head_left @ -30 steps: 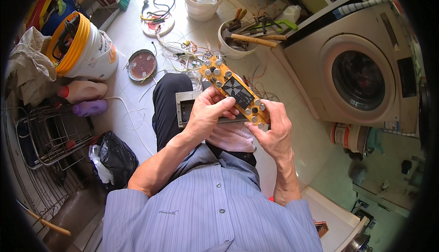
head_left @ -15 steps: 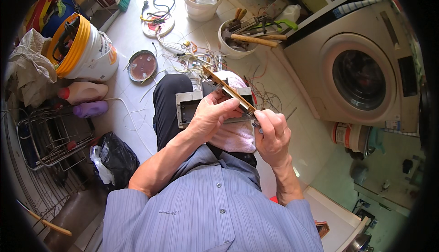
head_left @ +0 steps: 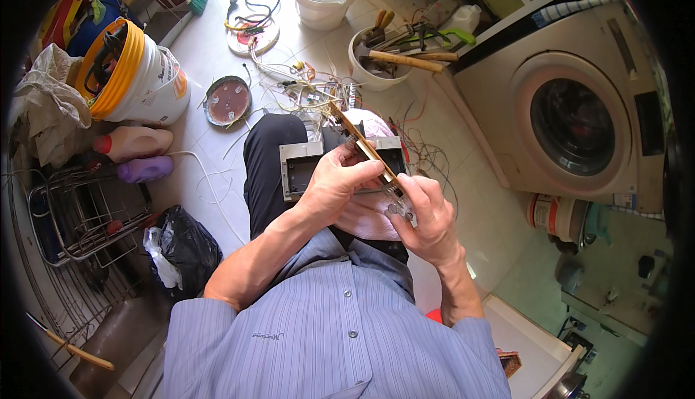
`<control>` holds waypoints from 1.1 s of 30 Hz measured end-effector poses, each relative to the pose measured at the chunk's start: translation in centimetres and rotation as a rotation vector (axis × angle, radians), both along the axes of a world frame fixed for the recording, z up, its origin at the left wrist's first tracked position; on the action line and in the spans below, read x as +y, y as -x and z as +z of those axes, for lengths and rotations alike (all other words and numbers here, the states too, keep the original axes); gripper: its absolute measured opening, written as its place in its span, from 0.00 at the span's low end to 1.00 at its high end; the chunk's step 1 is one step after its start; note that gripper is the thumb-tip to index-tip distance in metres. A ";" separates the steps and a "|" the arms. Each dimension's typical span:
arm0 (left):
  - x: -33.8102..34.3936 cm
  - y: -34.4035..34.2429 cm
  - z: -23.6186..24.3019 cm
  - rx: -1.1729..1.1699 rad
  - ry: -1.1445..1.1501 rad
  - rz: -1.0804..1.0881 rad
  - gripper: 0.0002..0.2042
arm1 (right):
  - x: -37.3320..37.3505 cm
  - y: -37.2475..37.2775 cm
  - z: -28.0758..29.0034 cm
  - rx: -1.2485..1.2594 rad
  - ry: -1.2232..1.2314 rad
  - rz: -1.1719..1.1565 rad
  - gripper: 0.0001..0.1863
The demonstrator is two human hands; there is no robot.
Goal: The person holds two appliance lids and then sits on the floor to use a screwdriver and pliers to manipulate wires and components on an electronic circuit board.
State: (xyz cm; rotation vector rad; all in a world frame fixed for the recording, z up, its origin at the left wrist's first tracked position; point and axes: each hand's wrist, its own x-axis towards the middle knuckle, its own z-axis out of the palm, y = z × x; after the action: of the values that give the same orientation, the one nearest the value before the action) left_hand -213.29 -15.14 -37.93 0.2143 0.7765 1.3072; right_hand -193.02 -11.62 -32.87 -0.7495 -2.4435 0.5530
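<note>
A narrow brown circuit board (head_left: 347, 125), seen nearly edge-on, is tilted over my lap. My left hand (head_left: 329, 185) is closed round its middle, thumb on the near face. At the board's near end, my right hand (head_left: 433, 221) pinches with thumb and fingers. A small grey, partly see-through piece (head_left: 399, 213) shows by the right thumb; I cannot make out its kind. Below the board, a grey open housing (head_left: 295, 154) rests across my thighs, partly hidden by my hands. A pink towel (head_left: 365, 221) lies under it.
Loose wires (head_left: 427, 156) and electrical parts lie on the floor ahead. A white bucket of tools (head_left: 376, 80) holds a hammer (head_left: 405, 61). A washing machine (head_left: 499, 131) stands right. At left are a yellow-rimmed bucket (head_left: 156, 91), bottles (head_left: 141, 143) and a black bag (head_left: 190, 247).
My right hand has shifted slightly left and turned, its thumb lower, uncovering the small grey piece. The board has tilted a little more upright. My left hand keeps its hold.
</note>
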 end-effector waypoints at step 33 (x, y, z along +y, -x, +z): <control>-0.9 -0.6 -1.2 0.111 -0.249 -0.051 0.34 | 0.2 0.2 2.4 -0.272 0.108 -0.307 0.28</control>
State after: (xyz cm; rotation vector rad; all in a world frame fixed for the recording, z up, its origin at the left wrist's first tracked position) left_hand -212.74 -16.01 -39.10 0.5068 0.6957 1.3508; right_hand -193.23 -11.37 -30.45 -1.2924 -2.4834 0.4913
